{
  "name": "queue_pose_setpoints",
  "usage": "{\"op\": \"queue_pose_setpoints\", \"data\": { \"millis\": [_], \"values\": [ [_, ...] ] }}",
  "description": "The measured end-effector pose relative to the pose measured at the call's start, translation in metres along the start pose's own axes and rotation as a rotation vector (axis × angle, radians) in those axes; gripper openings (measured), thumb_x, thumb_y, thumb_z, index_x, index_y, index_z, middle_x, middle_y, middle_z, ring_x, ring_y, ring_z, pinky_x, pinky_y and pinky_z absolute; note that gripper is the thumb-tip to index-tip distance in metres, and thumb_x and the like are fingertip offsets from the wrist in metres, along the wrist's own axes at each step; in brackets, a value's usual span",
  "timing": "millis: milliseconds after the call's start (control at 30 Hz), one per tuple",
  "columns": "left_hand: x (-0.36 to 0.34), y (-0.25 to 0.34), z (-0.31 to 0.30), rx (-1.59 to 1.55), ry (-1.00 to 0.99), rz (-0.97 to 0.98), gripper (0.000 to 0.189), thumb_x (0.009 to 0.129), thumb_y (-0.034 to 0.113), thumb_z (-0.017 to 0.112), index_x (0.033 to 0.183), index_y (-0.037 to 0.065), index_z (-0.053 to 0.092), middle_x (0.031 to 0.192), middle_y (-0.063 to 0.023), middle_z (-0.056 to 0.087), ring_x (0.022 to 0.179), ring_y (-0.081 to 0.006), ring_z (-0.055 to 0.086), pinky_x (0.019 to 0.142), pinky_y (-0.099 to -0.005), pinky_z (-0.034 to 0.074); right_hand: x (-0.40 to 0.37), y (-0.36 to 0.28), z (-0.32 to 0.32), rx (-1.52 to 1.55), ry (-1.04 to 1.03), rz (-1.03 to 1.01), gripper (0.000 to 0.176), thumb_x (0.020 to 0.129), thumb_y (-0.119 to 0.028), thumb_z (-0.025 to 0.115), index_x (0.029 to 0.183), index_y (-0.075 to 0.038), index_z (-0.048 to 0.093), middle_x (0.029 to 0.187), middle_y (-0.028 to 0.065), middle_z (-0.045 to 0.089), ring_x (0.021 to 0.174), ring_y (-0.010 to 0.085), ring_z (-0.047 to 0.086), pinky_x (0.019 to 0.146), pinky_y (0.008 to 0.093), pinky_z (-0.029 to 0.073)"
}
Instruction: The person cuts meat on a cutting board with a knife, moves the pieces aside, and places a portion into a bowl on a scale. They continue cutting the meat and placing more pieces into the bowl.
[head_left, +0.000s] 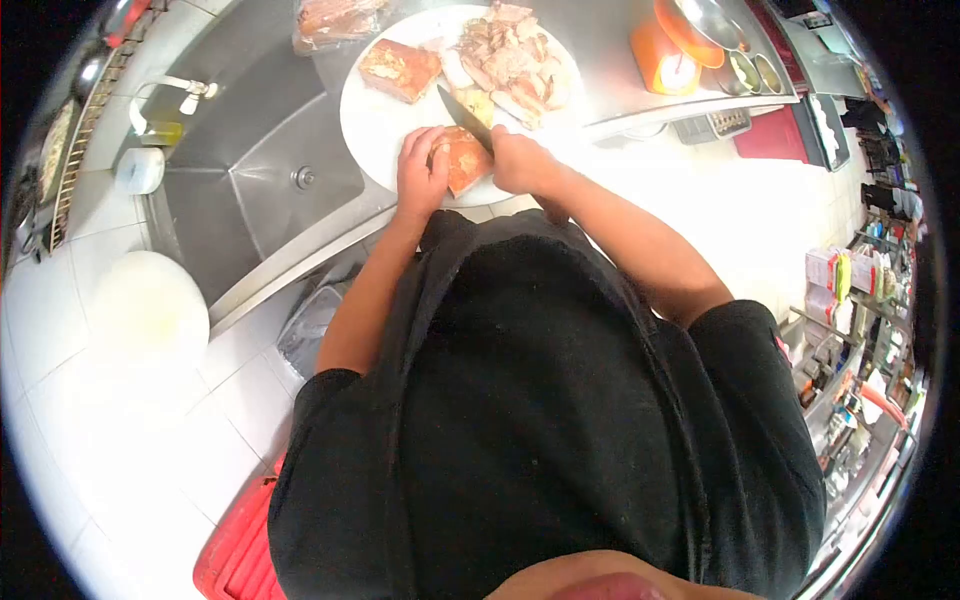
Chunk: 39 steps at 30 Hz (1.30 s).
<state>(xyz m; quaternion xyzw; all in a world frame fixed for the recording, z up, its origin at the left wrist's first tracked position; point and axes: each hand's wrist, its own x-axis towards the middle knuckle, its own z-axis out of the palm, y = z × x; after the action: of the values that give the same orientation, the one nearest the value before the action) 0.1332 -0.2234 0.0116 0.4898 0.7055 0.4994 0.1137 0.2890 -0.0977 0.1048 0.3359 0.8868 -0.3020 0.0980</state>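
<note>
On a round white board (pixel 375 140) lies a browned block of meat (pixel 464 162), with my left hand (pixel 424 172) resting on its left side, fingers bent against it. My right hand (pixel 520 162) is closed round the handle of a knife (pixel 466 118), whose blade points up and left along the block's upper right edge. A second browned block (pixel 400 70) sits at the board's upper left. Sliced and chopped meat (pixel 510 62) is heaped on the upper right of the board.
Left of the board is a steel sink (pixel 245 190) with a white faucet (pixel 190 90). Wrapped meat (pixel 335 20) lies behind the board. An orange container (pixel 662 62) and small metal bowls (pixel 740 72) stand at the right. A red bin (pixel 240 540) is at lower left.
</note>
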Motion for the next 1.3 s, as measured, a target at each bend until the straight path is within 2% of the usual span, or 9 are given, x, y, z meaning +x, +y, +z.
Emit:
{"op": "queue_pose_setpoints", "data": {
  "millis": [167,667,700,733,767,833,867,1033,1300],
  "values": [
    [0.0,-0.001,-0.001,0.048,-0.006,-0.006,0.032,0.101,0.018,0.056,0.125,-0.002,0.062,0.129,-0.0193,0.059,0.123,-0.0334,0.056,0.108,-0.0402,0.042,0.021,0.016,-0.037,0.018,-0.159,-0.065,0.039,0.079,-0.005,0.055,0.113,0.014,0.059,0.106,0.0343,0.067,0.105,0.0415,0.068,0.087,0.0481,0.053],
    [-0.09,0.018,-0.022,0.128,0.295,-0.355,0.04,0.103,0.026,0.053,0.131,-0.001,0.058,0.129,-0.0196,0.062,0.125,-0.0336,0.054,0.109,-0.0425,0.04,0.002,0.075,-0.017,0.22,0.478,-0.493,0.049,0.081,-0.008,0.06,0.129,0.0,0.059,0.116,0.0277,0.067,0.113,0.0419,0.062,0.098,0.0461,0.048],
    [-0.106,0.041,-0.028,0.072,0.297,-0.554,0.039,0.106,0.027,0.051,0.131,-0.001,0.059,0.124,-0.0191,0.063,0.122,-0.0329,0.055,0.108,-0.0442,0.04,-0.004,0.071,-0.021,0.199,0.338,-0.461,0.052,0.081,-0.006,0.058,0.132,-0.001,0.057,0.119,0.0285,0.065,0.115,0.0421,0.061,0.099,0.0465,0.047],
    [-0.151,-0.037,-0.005,0.42,0.47,-0.382,0.036,0.106,0.027,0.051,0.127,0.0,0.061,0.12,-0.0182,0.064,0.118,-0.0321,0.056,0.107,-0.0429,0.041,-0.013,0.065,-0.025,0.17,0.198,-0.426,0.055,0.08,-0.004,0.056,0.136,-0.002,0.055,0.122,0.0293,0.064,0.117,0.0424,0.06,0.101,0.0469,0.046],
    [-0.164,-0.001,-0.015,0.224,0.474,-0.352,0.033,0.105,0.026,0.053,0.124,0.0,0.062,0.12,-0.0179,0.064,0.118,-0.0317,0.056,0.108,-0.0403,0.04,-0.021,0.061,-0.029,0.135,0.061,-0.391,0.059,0.08,-0.001,0.054,0.139,-0.003,0.053,0.125,0.0301,0.062,0.12,0.0426,0.059,0.103,0.0474,0.045],
    [-0.201,0.015,-0.015,0.236,0.54,-0.409,0.032,0.103,0.023,0.057,0.124,0.0,0.062,0.109,-0.0181,0.063,0.109,-0.0322,0.059,0.098,-0.0397,0.046,-0.008,0.075,-0.003,0.061,0.185,-0.42,0.047,0.085,-0.005,0.053,0.131,-0.004,0.056,0.115,0.0261,0.067,0.107,0.0456,0.063,0.093,0.053,0.049],
    [-0.223,0.018,-0.013,0.311,0.562,-0.383,0.033,0.101,0.024,0.059,0.124,0.001,0.062,0.107,-0.0178,0.063,0.104,-0.0327,0.061,0.093,-0.0409,0.049,-0.004,0.077,0.002,0.014,0.161,-0.363,0.073,0.077,-0.001,0.056,0.149,-0.008,0.043,0.112,0.0296,0.067,0.103,0.0462,0.064,0.088,0.0533,0.051],
    [-0.291,0.046,-0.016,0.273,0.61,-0.633,0.037,0.099,0.03,0.062,0.122,0.002,0.066,0.11,-0.0188,0.068,0.095,-0.0296,0.066,0.084,-0.0376,0.053,0.007,0.07,0.013,-0.063,0.203,-0.513,0.044,0.079,-0.002,0.061,0.122,-0.003,0.053,0.096,0.0308,0.067,0.095,0.0477,0.065,0.083,0.0552,0.051],
    [-0.352,0.056,-0.024,0.183,0.581,-0.773,0.039,0.098,0.031,0.062,0.123,0.002,0.066,0.108,-0.0167,0.068,0.091,-0.0265,0.066,0.082,-0.0374,0.053,-0.006,0.056,0.03,-0.096,0.386,-0.427,0.034,0.082,-0.005,0.064,0.116,-0.004,0.056,0.1,0.0299,0.067,0.094,0.0461,0.066,0.084,0.0536,0.052]
  ]
}}
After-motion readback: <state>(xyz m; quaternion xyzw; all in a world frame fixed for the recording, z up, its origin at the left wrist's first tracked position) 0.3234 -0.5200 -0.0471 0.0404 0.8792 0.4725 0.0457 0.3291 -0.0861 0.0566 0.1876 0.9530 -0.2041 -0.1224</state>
